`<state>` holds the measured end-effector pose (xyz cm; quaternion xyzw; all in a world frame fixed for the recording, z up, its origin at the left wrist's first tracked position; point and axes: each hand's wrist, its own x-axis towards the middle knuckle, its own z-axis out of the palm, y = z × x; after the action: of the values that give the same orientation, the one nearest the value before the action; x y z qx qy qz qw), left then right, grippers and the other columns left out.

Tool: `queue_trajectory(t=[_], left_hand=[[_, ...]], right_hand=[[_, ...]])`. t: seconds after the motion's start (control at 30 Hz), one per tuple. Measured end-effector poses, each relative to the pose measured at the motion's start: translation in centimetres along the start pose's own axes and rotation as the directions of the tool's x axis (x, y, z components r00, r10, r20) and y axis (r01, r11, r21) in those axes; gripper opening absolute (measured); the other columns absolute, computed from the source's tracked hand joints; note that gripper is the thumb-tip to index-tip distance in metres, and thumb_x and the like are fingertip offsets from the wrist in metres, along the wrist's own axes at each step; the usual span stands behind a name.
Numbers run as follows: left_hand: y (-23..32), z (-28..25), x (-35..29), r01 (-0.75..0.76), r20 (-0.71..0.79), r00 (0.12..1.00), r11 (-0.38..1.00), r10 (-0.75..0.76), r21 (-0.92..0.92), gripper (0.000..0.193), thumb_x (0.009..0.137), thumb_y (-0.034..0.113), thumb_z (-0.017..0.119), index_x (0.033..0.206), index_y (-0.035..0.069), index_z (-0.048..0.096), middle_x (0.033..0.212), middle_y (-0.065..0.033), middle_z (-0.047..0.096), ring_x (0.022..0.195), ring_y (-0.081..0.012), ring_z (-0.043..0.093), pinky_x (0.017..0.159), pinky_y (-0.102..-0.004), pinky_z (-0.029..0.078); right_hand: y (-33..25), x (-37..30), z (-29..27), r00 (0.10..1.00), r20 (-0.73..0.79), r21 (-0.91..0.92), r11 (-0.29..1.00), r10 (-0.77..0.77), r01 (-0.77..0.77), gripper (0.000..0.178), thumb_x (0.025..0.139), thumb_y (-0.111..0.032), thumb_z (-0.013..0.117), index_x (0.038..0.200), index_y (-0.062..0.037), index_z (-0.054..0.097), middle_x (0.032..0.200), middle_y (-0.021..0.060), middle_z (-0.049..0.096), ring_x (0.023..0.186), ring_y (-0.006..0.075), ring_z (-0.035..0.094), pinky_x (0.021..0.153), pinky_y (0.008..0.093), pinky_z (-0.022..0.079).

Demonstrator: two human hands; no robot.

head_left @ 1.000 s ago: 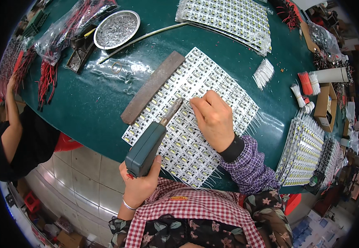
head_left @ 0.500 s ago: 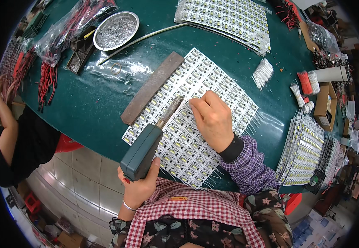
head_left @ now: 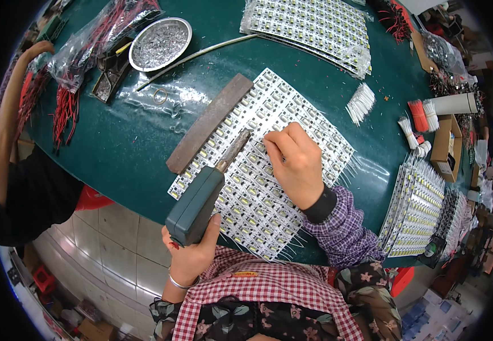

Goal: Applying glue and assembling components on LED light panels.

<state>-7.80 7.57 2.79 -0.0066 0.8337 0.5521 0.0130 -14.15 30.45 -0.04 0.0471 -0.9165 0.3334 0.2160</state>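
My left hand (head_left: 195, 250) is wrapped round the dark green handle of a soldering gun (head_left: 194, 200). Its crusted tip points up and right, onto a panel of white LED boards (head_left: 269, 105) lying on the table. Just right of the tip, my right hand (head_left: 296, 162) is closed in a pinch over the panel. A thin white wire seems to be between thumb and forefinger, mostly hidden by the fingers. Thin white wires stick out along the panel's right and lower edges. A brown flat bar (head_left: 209, 122) lies along the panel's upper left edge.
A metal bowl of silvery scraps (head_left: 160, 44) stands at the far left, near bagged red wires (head_left: 67, 108). Stacked LED panels lie at the back (head_left: 309, 28) and right (head_left: 411, 204). White wires (head_left: 361, 102) lie loose. A co-worker's arm (head_left: 5, 131) reaches in at left.
My right hand has moved slightly right, away from the soldering tip. The soldering gun has barely shifted. The co-worker's arm has stretched farther up over the table.
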Motion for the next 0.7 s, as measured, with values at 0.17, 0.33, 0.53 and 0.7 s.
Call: queue_trajectory(t=[0.17, 0.33, 0.53, 0.7], left_hand=[[0.4, 0.3, 0.8, 0.037, 0.037, 0.999, 0.998, -0.035, -0.049, 0.015, 0.080, 0.007, 0.081, 0.093, 0.001, 0.073, 0.084, -0.0074, 0.073, 0.068, -0.0180, 0.068, 0.066, -0.0301, 0.052], [1.1, 0.7, 1.4, 0.024, 0.032, 0.999, 0.998, -0.022, -0.064, 0.016, 0.081, 0.007, 0.080, 0.093, 0.000, 0.072, 0.081, -0.0087, 0.072, 0.067, -0.0189, 0.067, 0.064, -0.0309, 0.051], [0.6, 0.8, 1.5, -0.003, 0.074, 0.997, 0.999, 0.006, -0.040, 0.015, 0.083, 0.008, 0.078, 0.094, -0.001, 0.071, 0.082, -0.0095, 0.071, 0.065, -0.0189, 0.066, 0.063, -0.0322, 0.051], [0.9, 0.8, 1.3, 0.028, 0.064, 0.998, 0.997, -0.024, -0.065, 0.016, 0.082, 0.008, 0.079, 0.094, 0.000, 0.072, 0.084, -0.0085, 0.071, 0.067, -0.0195, 0.066, 0.063, -0.0321, 0.051]], right_hand=[[0.5, -0.2, 0.9, 1.000, -0.012, -0.018, 1.000, -0.006, 0.006, 0.010, 0.083, -0.001, 0.073, 0.088, -0.0025, 0.065, 0.079, 0.0094, 0.051, 0.067, 0.0260, 0.059, 0.057, 0.0377, 0.049], [0.5, -0.2, 1.0, 1.000, -0.011, -0.033, 0.999, -0.011, 0.011, 0.010, 0.083, -0.001, 0.073, 0.086, -0.0029, 0.064, 0.078, 0.0093, 0.051, 0.067, 0.0260, 0.059, 0.057, 0.0379, 0.049], [0.5, -0.2, 1.0, 1.000, -0.009, -0.041, 0.999, -0.009, 0.009, 0.011, 0.082, -0.002, 0.073, 0.085, -0.0031, 0.063, 0.078, 0.0094, 0.051, 0.069, 0.0261, 0.059, 0.057, 0.0382, 0.049], [0.5, -0.2, 1.0, 1.000, -0.008, -0.039, 0.999, -0.009, 0.008, 0.011, 0.082, -0.002, 0.073, 0.085, -0.0032, 0.062, 0.079, 0.0095, 0.050, 0.070, 0.0262, 0.059, 0.058, 0.0383, 0.049]])
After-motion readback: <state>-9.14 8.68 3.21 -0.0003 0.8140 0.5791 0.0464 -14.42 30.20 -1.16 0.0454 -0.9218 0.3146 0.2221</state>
